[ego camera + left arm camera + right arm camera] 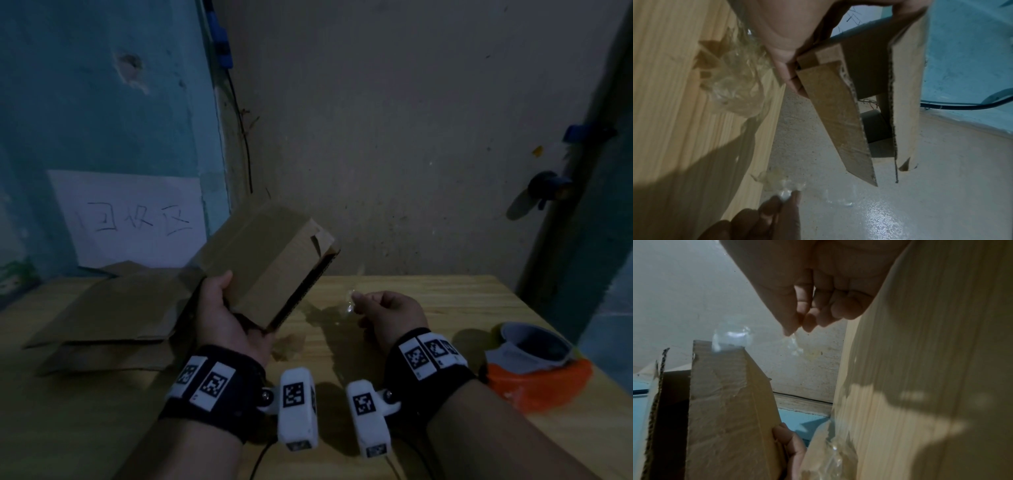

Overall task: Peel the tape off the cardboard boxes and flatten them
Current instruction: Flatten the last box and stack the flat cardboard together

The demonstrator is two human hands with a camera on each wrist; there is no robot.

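Observation:
My left hand (222,308) grips the near end of a brown cardboard box (270,260), held tilted above the wooden table (445,301); its right end is open, with loose flaps (838,116). To the right, my right hand (383,308) pinches a strip of clear tape (793,344) between thumb and fingertips (797,324). The tape (785,191) hangs free of the box. Clear tape remains at a box corner (729,337). A crumpled wad of clear tape (733,84) lies on the table below the box.
Flattened cardboard sheets (113,311) are stacked on the table's left side, under a white paper sign (133,219) on the blue wall. An orange and white tape dispenser (534,366) sits at the table's right edge. A cable (239,113) runs down the wall corner.

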